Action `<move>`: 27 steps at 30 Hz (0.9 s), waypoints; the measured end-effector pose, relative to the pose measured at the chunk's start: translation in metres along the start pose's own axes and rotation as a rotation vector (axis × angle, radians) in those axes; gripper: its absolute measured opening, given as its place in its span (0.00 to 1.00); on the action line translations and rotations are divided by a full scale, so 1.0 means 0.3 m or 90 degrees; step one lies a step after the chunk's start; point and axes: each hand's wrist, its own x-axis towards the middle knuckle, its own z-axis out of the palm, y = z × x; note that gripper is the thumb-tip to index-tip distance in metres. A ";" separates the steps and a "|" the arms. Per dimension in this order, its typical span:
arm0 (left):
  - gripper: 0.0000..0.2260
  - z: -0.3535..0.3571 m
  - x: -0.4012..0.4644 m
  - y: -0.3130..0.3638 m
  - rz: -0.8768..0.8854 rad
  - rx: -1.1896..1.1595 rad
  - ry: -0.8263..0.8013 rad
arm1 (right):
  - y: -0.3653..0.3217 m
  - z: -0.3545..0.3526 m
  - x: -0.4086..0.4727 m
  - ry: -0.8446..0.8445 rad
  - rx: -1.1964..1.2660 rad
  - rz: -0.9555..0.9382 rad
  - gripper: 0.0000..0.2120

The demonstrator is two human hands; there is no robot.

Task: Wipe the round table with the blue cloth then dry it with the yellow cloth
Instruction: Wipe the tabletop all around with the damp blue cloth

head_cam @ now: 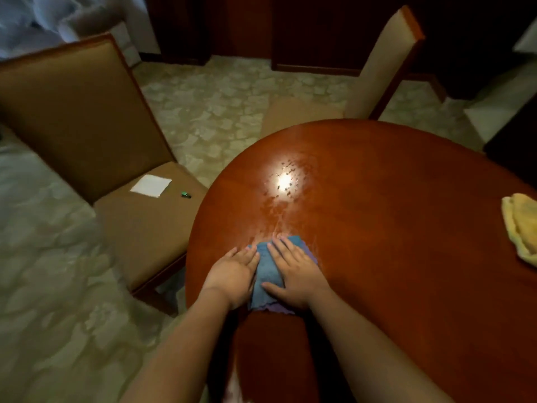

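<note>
Step in hand: the wet wipe, by the look of it; the drying has not begun.
Blue cloth: the blue cloth point(268, 271) lies bunched on the near left part of the round worktop point(392, 228), pinned under both palms.
Left hand: the left hand point(232, 271) is spread flat, fingers together, pressing the cloth's left side; part of it rests on the bare wood.
Right hand: the right hand point(293, 271) is also flat and open, pressing the cloth's right half, thumb pointing inward across it. Neither hand grips; both push down.
Wet patch: droplets and streaks point(286, 181) glisten under the lamp glare just beyond the cloth, towards the middle of the worktop.
Yellow cloth: the yellow cloth point(521, 228) sits crumpled at the far right edge, well apart from the hands, untouched.
Chair: a chair point(139, 225) stands just beside the left rim, with a white paper square point(151, 185) and a small green item point(185, 194) on its seat.
Risk, spill: a hard sweep leftwards could push water over the rim onto the seat and the paper.
Risk, coverage: the cloth is folded small, so I reckon the far and right side could easily be missed.
Risk, yellow cloth: a wide stroke to the right could wet it or knock it to the floor, spoiling it for drying.
</note>
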 end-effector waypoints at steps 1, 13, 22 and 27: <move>0.26 -0.023 0.068 -0.033 0.026 0.009 -0.001 | 0.022 -0.013 0.038 0.018 0.012 0.027 0.49; 0.31 -0.257 0.658 -0.063 0.249 0.107 -0.019 | 0.335 -0.145 0.245 0.039 0.017 0.309 0.50; 0.32 -0.362 0.885 0.062 0.252 0.125 -0.026 | 0.588 -0.214 0.282 0.067 0.022 0.341 0.49; 0.32 -0.406 0.996 0.143 0.244 0.156 -0.024 | 0.736 -0.263 0.286 0.073 0.029 0.329 0.44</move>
